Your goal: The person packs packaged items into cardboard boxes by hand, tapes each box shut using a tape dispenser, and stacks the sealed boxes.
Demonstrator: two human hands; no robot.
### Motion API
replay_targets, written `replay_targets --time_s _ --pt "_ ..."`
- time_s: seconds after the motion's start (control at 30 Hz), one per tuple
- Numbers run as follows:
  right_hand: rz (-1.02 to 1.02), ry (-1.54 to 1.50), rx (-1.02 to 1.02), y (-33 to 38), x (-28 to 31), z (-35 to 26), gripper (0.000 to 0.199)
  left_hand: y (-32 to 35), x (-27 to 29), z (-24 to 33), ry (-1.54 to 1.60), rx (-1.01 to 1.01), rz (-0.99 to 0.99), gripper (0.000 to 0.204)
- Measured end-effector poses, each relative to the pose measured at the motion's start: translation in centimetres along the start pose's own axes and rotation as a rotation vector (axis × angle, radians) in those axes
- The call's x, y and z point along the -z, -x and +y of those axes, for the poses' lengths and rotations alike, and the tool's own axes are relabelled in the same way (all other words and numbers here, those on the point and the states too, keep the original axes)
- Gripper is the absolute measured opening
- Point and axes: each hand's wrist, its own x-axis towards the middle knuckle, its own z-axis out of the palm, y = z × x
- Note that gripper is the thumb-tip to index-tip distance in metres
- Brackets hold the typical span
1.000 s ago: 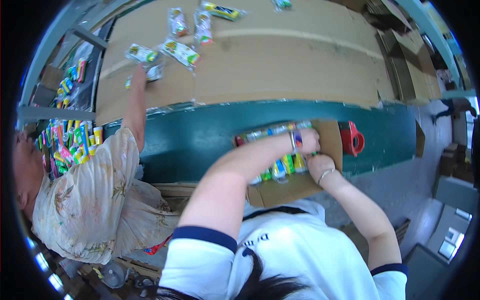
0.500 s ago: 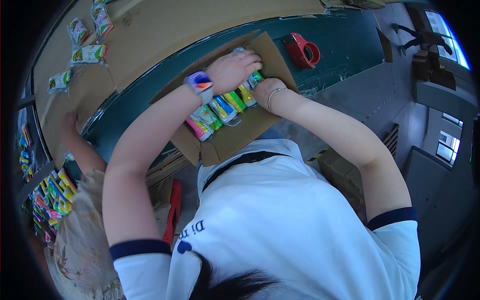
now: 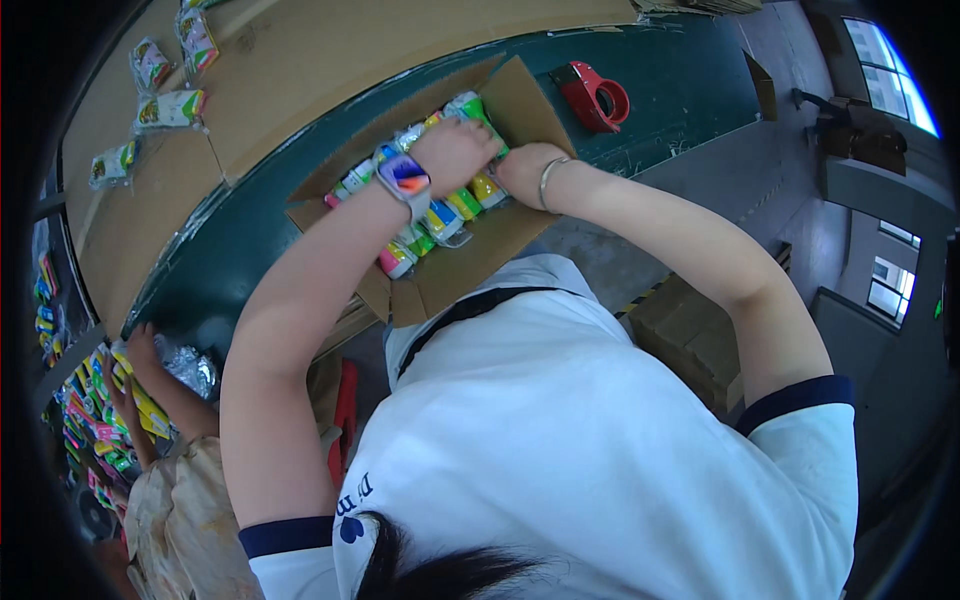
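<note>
both the left hand [image 3: 455, 150] and right hand [image 3: 520, 172] press curled onto the colourful packets [image 3: 440, 215] in the open cardboard box [image 3: 455, 275], whose near edge overhangs the green table [image 3: 250, 240], so too hard a push could tip it off.

I see a packing workshop: a green workbench [image 3: 690, 80] carries an open cardboard box [image 3: 450, 280] of colourful packets [image 3: 440, 215] under my fingers, a red tape dispenser [image 3: 592, 97] just beyond them, and cardboard sheets [image 3: 330, 60] farther off.
</note>
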Motion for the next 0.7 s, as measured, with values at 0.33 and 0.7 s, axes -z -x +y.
replay_targets --time_s 0.33,0.7 --pt "0.499 -0.344 -0.064 6.5 0.2 0.4 0.015 -3.3 -3.0 -0.2 -0.049 -0.227 0.386 0.014" --pt "0.067 -0.078 -0.042 0.8 0.1 -0.4 0.026 -6.9 -0.1 -0.8 -0.064 -0.265 -0.115 0.017"
